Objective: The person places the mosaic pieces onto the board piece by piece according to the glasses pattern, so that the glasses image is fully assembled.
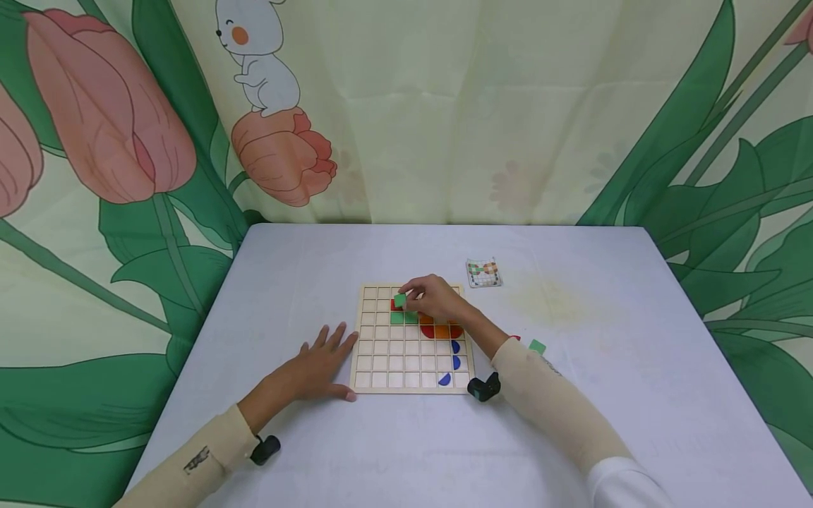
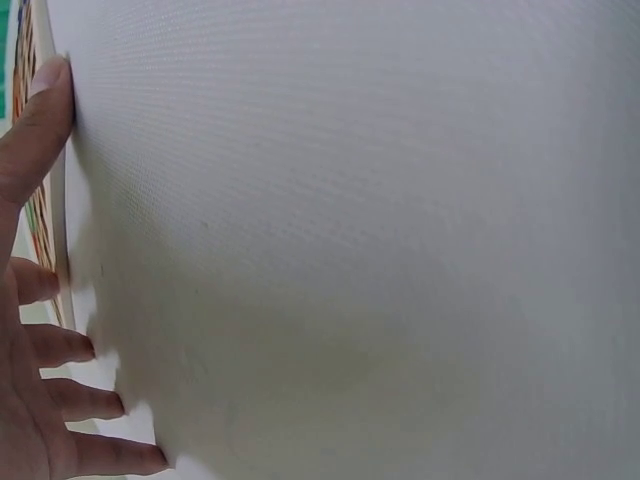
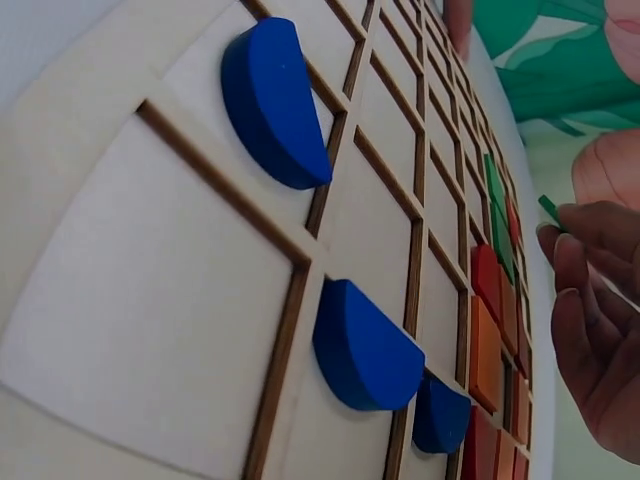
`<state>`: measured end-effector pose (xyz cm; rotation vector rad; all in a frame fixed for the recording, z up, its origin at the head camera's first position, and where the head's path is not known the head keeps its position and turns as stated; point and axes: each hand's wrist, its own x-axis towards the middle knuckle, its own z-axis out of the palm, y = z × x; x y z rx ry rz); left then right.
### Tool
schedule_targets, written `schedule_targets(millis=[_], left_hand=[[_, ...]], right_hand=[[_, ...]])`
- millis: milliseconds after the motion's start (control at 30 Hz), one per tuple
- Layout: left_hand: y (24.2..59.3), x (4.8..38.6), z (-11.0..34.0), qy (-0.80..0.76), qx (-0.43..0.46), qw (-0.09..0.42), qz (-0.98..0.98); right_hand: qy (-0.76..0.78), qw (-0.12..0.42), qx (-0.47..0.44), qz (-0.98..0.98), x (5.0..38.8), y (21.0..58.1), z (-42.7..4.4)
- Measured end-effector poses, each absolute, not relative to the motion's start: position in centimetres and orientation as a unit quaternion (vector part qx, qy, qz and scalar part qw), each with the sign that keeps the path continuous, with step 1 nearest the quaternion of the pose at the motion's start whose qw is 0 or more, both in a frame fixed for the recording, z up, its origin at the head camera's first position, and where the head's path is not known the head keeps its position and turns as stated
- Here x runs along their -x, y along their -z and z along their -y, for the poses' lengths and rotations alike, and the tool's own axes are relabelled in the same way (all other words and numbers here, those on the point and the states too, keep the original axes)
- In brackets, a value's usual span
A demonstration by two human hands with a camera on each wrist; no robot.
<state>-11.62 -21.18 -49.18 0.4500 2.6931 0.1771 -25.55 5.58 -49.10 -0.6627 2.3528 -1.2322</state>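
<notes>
My right hand (image 1: 435, 298) pinches a small green square tile (image 1: 399, 300) between thumb and fingers over the far part of a wooden grid board (image 1: 375, 353). In the right wrist view, the tile (image 3: 548, 207) is held edge-on, apart from the board. Below it lie a red piece (image 1: 394, 305) and green tiles (image 1: 396, 318). Orange tiles (image 1: 440, 331) and red rounded pieces sit to their right, partly hidden by my hand. Three blue half-round pieces (image 3: 275, 105) lie on the near right cells. My left hand (image 1: 317, 370) rests with spread fingers at the board's left edge.
A small pattern card (image 1: 484, 272) lies beyond the board's far right corner. Right of the board, a green tile (image 1: 537, 346) and a red piece (image 1: 515, 338) lie near the right sleeve, the red one partly hidden. A printed curtain (image 1: 444, 141) hangs behind the table.
</notes>
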Motion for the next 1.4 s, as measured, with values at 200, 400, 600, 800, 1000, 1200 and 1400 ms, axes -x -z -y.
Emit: schedule_targets(millis=[200, 400, 600, 800, 1000, 1200, 1400], left_hand=[[49.2, 11.6, 21.3, -0.063, -0.162, 0.200, -0.964], [49.3, 11.6, 21.3, -0.060, -0.163, 0.198, -0.965], [49.5, 11.7, 21.4, -0.061, -0.169, 0.193, -0.965], [49.7, 11.7, 21.5, -0.061, -0.165, 0.196, -0.965], [49.5, 11.6, 21.5, -0.060, -0.167, 0.195, -0.965], [49.5, 11.6, 21.5, -0.057, -0.170, 0.190, -0.965], [49.5, 11.5, 21.5, -0.052, -0.174, 0.186, -0.966]], right_hand=[[0.436, 0.196, 0.252, -0.841, 25.7, 49.4, -4.7], [0.422, 0.198, 0.239, -0.852, 26.0, 49.6, -3.9], [0.389, 0.193, 0.246, -0.867, 26.3, 49.4, -3.2], [0.370, 0.184, 0.259, -0.873, 26.4, 49.3, -2.3], [0.353, 0.175, 0.263, -0.881, 26.4, 49.6, -1.6], [0.319, 0.170, 0.256, -0.896, 26.3, 49.6, -1.3], [0.289, 0.175, 0.254, -0.906, 26.4, 49.3, -1.0]])
